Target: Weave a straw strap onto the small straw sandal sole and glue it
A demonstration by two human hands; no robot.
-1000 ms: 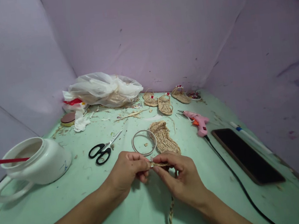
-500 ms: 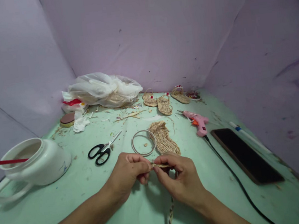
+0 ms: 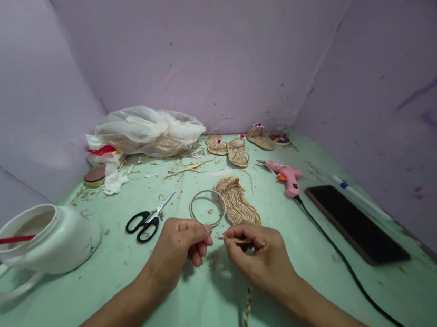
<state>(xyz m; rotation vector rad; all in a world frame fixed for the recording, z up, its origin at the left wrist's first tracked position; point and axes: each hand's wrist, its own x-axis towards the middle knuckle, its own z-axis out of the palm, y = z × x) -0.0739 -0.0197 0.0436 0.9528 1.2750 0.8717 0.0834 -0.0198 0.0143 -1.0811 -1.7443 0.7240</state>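
Between the thumb and fingers of my right hand (image 3: 259,248) is the end of a braided straw cord (image 3: 247,314); its tip pokes out to the left and the braid hangs down below the hand. My left hand (image 3: 186,239) is just left of that tip, apart from it, with thumb and forefinger pinched together. Whether anything small is in that pinch I cannot make out. Just beyond my hands lies a woven straw sole (image 3: 237,201), and a thin ring (image 3: 208,208) rests against its left side.
Black-handled scissors (image 3: 146,223) lie left of the ring. A white mug-shaped pot (image 3: 76,236) stands at far left. To the right are a pink glue gun (image 3: 289,176) with its cord and a phone (image 3: 357,223). Behind are small straw sandals (image 3: 238,153) and a plastic bag (image 3: 151,132).
My left hand has drawn away to the left from the cord's end, leaving a gap. My right hand still holds the cord in nearly the same place. The view has shifted slightly.
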